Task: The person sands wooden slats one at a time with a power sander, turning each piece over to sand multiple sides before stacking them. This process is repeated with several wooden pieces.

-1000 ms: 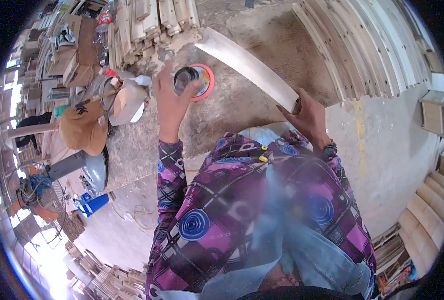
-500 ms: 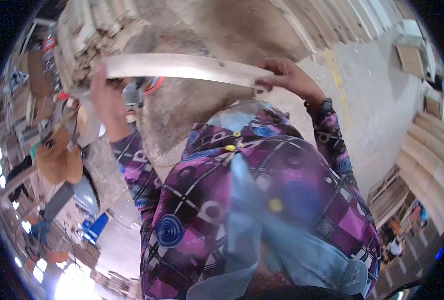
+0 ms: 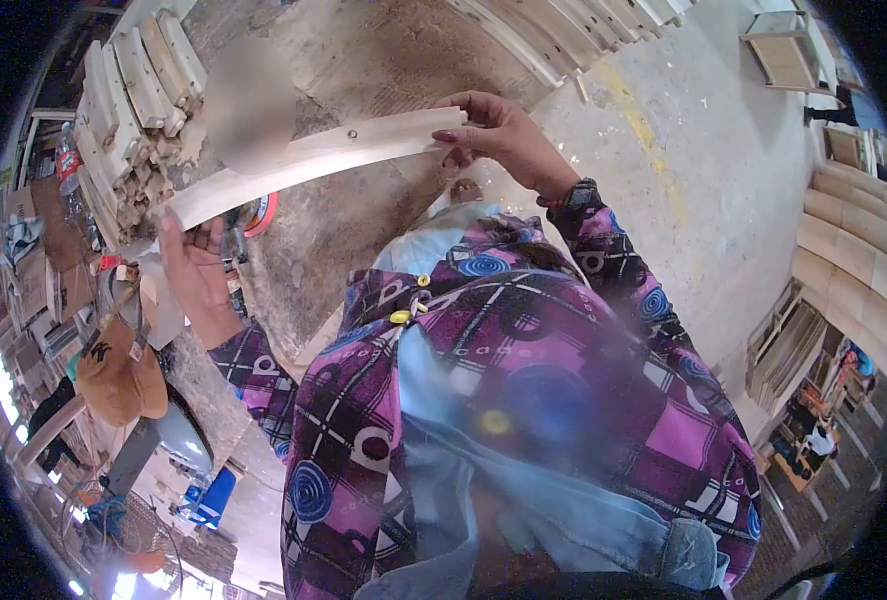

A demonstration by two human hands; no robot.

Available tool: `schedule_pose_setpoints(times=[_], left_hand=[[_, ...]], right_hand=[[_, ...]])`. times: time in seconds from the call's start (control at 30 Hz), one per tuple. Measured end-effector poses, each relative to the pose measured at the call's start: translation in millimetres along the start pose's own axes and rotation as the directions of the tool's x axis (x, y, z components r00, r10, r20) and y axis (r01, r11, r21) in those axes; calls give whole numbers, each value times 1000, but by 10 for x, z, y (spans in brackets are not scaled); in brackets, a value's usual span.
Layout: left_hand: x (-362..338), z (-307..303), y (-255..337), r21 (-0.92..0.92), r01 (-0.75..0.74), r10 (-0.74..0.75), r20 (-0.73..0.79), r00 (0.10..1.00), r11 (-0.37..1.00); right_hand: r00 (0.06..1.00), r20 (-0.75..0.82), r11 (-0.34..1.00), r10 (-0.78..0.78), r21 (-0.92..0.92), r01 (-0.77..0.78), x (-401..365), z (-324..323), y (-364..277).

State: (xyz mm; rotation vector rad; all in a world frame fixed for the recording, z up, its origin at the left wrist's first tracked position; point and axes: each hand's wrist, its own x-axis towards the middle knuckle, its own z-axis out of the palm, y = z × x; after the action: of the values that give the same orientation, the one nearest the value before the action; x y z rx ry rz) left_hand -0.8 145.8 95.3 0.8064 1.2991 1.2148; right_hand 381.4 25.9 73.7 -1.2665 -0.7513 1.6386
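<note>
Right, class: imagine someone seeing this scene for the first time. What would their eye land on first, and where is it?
Most likely the pale curved wooden slat across the upper middle, pinched at its upper end by the right hand, its lower end at the left hand. Next, the vivid purple patterned shirt filling the lower centre, and the stack of wooden pieces at upper left.

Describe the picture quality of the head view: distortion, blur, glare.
Head view: strong fisheye, with a black vignette round the circle and bent edges; the curved wooden slat between the left hand and right hand is fairly sharp; a blurred patch sits above it; the purple shirt, close to the lens, is soft with a hazy bluish streak; the lower-left opening is blown out white.
</note>
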Motion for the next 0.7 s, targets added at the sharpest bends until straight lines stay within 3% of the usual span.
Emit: schedule_pose_setpoints(times=[0.07, 0.1, 0.17, 0.27, 0.43, 0.5, 0.57, 0.63, 0.7], left_hand=[[-121, 98, 16, -14, -48, 49, 72, 996, 999], [-161, 111, 34, -14, -53, 53, 70, 996, 999], [-221, 120, 62, -168, 171, -131, 224, 966, 971], [-201, 60, -81, -164, 239, -193, 253, 948, 957], [-264, 170, -88, -223, 108, -49, 253, 966, 969], [-257, 206, -75, -252, 96, -21, 284, 958, 963], [-228, 251, -70, -161, 37, 8, 274, 962, 986], [-242, 306, -49, -222, 82, -15, 284, 959, 972], [-228, 321, -49, -281, 126, -40, 292, 956, 951]], right_hand=[[999, -10, 996, -35, -77, 34, 43, -53, 64], [992, 4, 992, -128, 21, 128, 70, -110, 118], [975, 8, 968, -224, 116, 221, 78, -238, 204], [971, -6, 958, -239, 163, 236, 32, -283, 132], [963, -44, 892, -267, 367, 264, 52, -252, 145], [973, -82, 918, -215, 325, 230, -36, -191, 59], [978, -121, 939, -167, 284, 195, -55, -168, 40], [962, -94, 813, -256, 517, 267, -44, -177, 92], [966, -82, 836, -247, 486, 255, -74, -206, 50]])
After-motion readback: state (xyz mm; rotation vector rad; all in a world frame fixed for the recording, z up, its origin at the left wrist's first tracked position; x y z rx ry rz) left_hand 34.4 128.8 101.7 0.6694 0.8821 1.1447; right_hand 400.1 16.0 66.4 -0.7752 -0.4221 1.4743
